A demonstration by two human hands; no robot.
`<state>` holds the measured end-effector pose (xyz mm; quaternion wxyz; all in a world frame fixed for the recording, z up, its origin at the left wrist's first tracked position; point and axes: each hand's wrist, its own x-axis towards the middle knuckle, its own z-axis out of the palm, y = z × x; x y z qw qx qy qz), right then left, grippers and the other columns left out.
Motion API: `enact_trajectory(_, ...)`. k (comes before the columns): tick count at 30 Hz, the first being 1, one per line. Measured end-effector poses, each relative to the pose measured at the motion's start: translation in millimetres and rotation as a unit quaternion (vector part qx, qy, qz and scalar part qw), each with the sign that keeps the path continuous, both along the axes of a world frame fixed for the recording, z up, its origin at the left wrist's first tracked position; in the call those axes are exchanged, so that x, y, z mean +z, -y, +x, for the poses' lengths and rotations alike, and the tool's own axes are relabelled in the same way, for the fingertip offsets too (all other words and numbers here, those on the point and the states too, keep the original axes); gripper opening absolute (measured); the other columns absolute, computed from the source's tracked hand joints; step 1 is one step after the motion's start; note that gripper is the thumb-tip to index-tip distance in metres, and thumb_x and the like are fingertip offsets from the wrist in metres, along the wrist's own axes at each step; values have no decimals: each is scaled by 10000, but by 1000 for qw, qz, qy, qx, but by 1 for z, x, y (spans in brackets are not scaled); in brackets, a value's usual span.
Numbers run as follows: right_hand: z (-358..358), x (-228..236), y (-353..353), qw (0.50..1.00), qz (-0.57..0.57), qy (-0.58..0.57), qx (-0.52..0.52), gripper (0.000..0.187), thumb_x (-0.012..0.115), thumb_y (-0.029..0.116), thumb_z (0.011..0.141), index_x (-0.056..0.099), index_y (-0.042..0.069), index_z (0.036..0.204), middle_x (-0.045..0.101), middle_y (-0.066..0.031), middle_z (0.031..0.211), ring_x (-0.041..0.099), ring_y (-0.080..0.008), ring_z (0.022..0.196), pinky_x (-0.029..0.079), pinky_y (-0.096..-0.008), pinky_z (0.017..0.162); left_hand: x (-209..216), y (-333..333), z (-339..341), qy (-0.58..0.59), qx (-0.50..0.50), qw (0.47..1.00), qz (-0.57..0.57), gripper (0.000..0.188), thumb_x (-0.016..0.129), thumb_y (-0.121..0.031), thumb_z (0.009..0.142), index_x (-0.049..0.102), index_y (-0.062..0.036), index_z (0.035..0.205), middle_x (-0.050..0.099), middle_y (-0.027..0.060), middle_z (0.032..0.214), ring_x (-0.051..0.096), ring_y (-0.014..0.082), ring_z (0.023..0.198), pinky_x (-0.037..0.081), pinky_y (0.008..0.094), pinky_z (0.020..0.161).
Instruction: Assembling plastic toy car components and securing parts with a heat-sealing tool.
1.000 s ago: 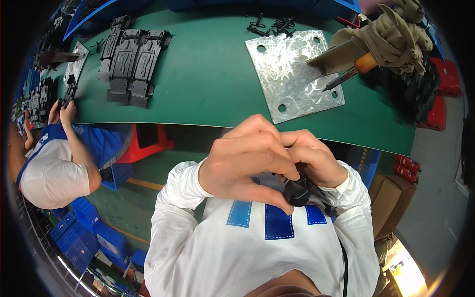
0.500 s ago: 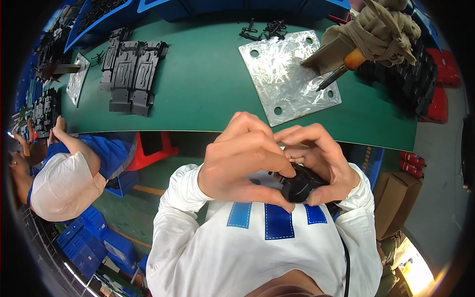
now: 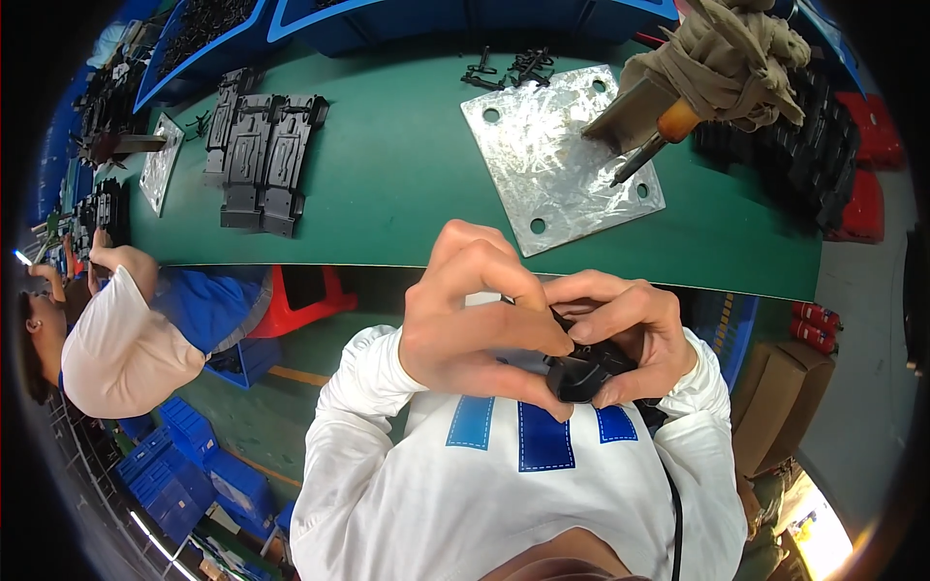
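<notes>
Close to my chest, past the near table edge, a small black plastic part [image 3: 579,376] is held up between both hands; its exact kind is hard to make out. My left hand [image 3: 477,324] pinches its left side between thumb and fingers. From the right, my right hand [image 3: 635,334] is curled round it, thumb underneath and index finger bent over the top. Fingers cover much of the part. Beyond the hands lies a metal plate [image 3: 547,179] with corner holes, and a soldering-iron-like tool [image 3: 647,155] with an orange handle points down over it.
Black chassis-like trays [image 3: 262,160] lie at the table's left, small black parts [image 3: 523,66] behind the plate. Blue bins [image 3: 465,24] line the back. Cloth wraps the tool stand [image 3: 727,68]; black parts [image 3: 785,165] are stacked right. A co-worker [image 3: 126,339] sits at left.
My right index finger has come over the top of the black part, and the part has tilted slightly in my hands. The whole view has shifted a little.
</notes>
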<state>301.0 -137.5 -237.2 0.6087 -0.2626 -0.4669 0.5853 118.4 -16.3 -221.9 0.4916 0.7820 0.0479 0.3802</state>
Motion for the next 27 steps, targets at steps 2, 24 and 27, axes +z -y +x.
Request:
enact_trajectory(2,5,0,-1,999,14,33,-2,479,824,20,691,637,-2,1131,532,-312,1300,621,-356,1115,503,-407,929,-3,2,4,1,-4,1000,-24,449,910,-374,473,734,-140,813,576,-37,872,484,186,804,418,301,701)
enact_trajectory(24,19,-26,49,917,-236,-316,-64,578,660,326,839,476,52,1313,495,-294,1333,638,-382,972,537,-451,779,-44,27,37,-71,38,984,-156,417,865,-51,599,673,-14,967,672,121,964,662,228,873,527,302,750)
enact_trajectory(27,16,-34,58,856,-351,-354,-137,650,591,409,885,423,27,1383,532,-279,1268,622,-379,951,530,-406,767,-58,36,48,-101,74,975,-181,406,845,-59,618,676,-6,984,676,102,923,659,209,824,525,295,728)
